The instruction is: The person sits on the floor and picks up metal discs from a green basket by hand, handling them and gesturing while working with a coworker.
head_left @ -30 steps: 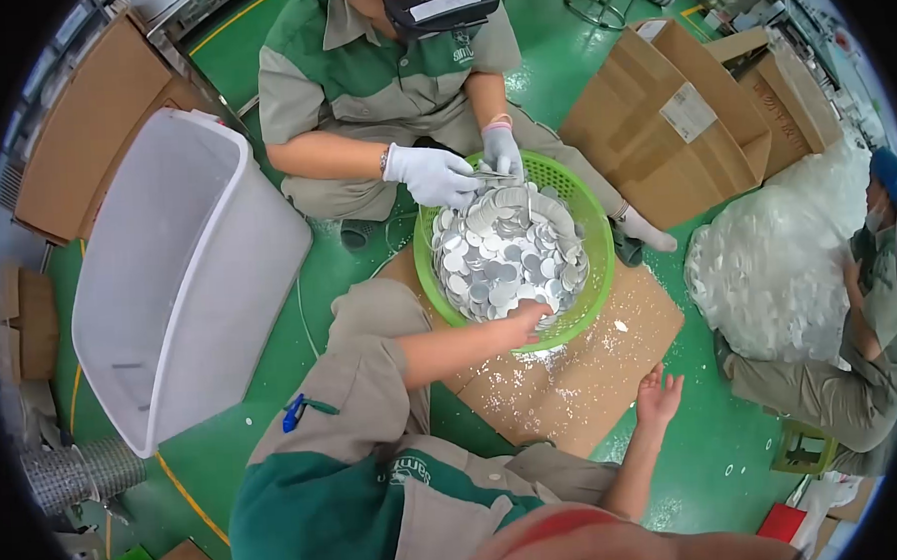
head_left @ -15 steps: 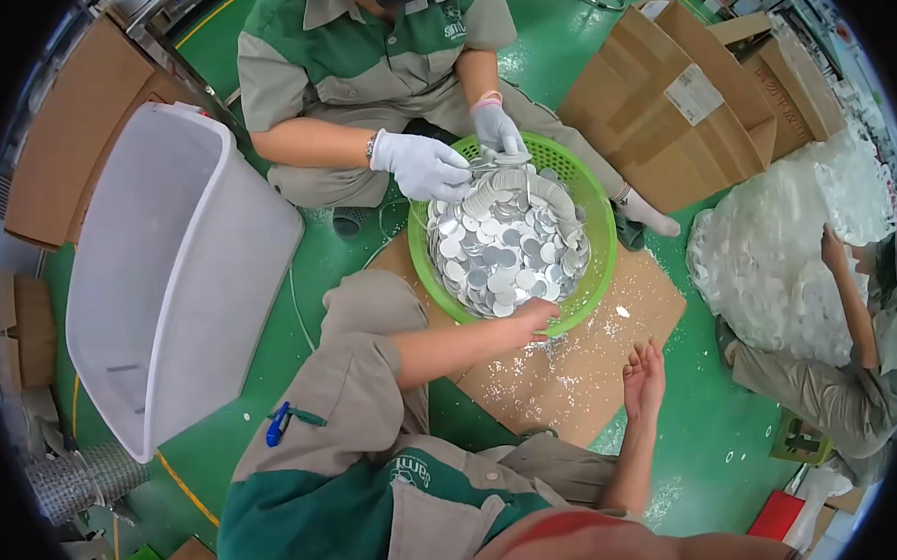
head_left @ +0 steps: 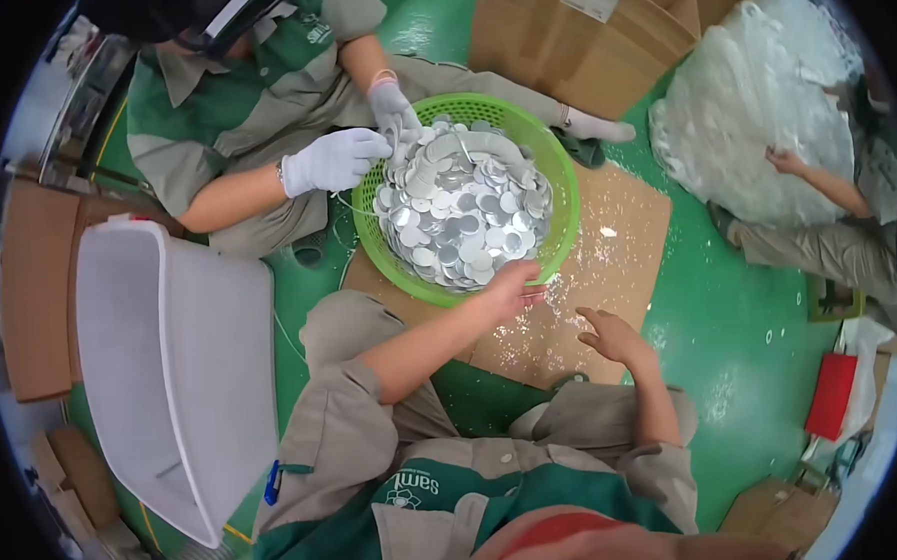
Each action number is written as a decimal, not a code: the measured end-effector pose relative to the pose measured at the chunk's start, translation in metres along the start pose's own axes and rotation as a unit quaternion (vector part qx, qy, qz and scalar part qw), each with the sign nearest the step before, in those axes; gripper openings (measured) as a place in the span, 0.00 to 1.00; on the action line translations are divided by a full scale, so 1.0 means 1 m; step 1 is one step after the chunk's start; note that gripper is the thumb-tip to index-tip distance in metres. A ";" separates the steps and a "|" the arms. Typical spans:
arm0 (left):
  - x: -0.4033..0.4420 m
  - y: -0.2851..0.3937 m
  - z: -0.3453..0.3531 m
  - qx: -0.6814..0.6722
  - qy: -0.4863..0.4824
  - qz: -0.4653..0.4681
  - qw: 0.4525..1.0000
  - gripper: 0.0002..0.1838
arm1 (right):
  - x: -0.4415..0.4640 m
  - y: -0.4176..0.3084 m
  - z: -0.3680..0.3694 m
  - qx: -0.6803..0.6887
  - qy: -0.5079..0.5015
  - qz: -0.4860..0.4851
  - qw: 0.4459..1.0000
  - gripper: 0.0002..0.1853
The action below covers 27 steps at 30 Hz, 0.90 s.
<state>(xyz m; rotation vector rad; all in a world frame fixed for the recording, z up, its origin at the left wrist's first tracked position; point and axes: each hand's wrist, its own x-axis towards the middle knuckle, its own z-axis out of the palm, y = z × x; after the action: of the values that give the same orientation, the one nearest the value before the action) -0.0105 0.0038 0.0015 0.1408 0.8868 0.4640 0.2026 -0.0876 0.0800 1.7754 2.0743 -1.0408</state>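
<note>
My left hand (head_left: 512, 289) is at the near rim of a green plastic basket (head_left: 568, 190), fingers bent and close together; anything between them is too small to make out. Out to the right, over the cardboard sheet (head_left: 618, 263), my right hand (head_left: 616, 337) is open, with fingers apart and nothing in it. Heaped inside the basket are many round silvery discs (head_left: 466, 224), some in curved stacked rows on top. Across from me, a person's white-gloved hands (head_left: 333, 162) work at the basket's far left edge, one glove touching discs.
Small white scraps (head_left: 531, 341) litter the cardboard. A large white tub (head_left: 222, 360) stands on the left. Behind the basket is a cardboard box (head_left: 579, 54). On the right, another person's hand (head_left: 786, 161) is beside a pile of clear plastic (head_left: 752, 117).
The view has shifted, moving the basket left and up in the picture. My right hand has turned and its fingers now point toward the basket. The co-worker's gloved hands have moved apart.
</note>
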 end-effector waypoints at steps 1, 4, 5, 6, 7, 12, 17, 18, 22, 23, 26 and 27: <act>-0.007 0.001 0.003 0.006 0.015 0.005 1.000 0.17 | 0.002 0.000 0.004 0.010 0.013 -0.016 1.000 0.25; -0.012 0.003 0.002 0.028 -0.012 -0.002 1.000 0.17 | 0.002 0.003 0.006 0.039 0.065 -0.045 0.996 0.26; -0.016 0.002 0.005 0.029 0.006 0.009 1.000 0.18 | -0.001 -0.004 -0.001 0.055 0.075 -0.028 0.995 0.25; -0.014 -0.001 0.002 0.041 -0.009 0.011 0.999 0.20 | -0.003 -0.012 -0.010 0.070 0.086 -0.007 0.994 0.25; -0.011 0.000 0.000 0.053 -0.029 0.012 0.998 0.21 | 0.000 -0.007 -0.005 0.057 0.099 -0.010 0.993 0.25; -0.018 0.000 0.004 0.069 -0.016 -0.012 0.997 0.21 | -0.005 -0.003 0.005 0.013 0.065 0.021 0.998 0.24; -0.017 -0.004 0.003 0.067 -0.032 -0.015 0.997 0.16 | -0.010 -0.010 0.001 0.036 0.096 -0.018 0.995 0.22; -0.013 -0.007 0.002 0.072 -0.035 -0.020 0.997 0.15 | -0.013 -0.015 -0.005 0.041 0.117 -0.033 0.992 0.21; -0.007 -0.006 -0.001 0.085 -0.023 -0.010 0.996 0.11 | -0.034 -0.056 -0.061 0.189 0.311 -0.140 0.921 0.15; -0.008 -0.005 0.002 0.094 -0.029 -0.010 0.995 0.11 | -0.049 -0.069 -0.078 0.165 0.367 -0.149 0.903 0.14; 0.018 -0.021 -0.016 0.065 -0.046 -0.004 0.997 0.09 | -0.121 -0.125 -0.114 0.065 0.543 -0.188 0.816 0.08; 0.029 -0.029 -0.025 0.053 -0.031 0.008 0.998 0.09 | -0.139 -0.131 -0.109 0.064 0.623 -0.246 0.740 0.07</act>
<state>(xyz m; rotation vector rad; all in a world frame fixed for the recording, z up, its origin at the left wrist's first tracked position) -0.0044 -0.0113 -0.0439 0.2580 0.8493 0.4248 0.1448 -0.1285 0.2883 2.3753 3.4003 0.2002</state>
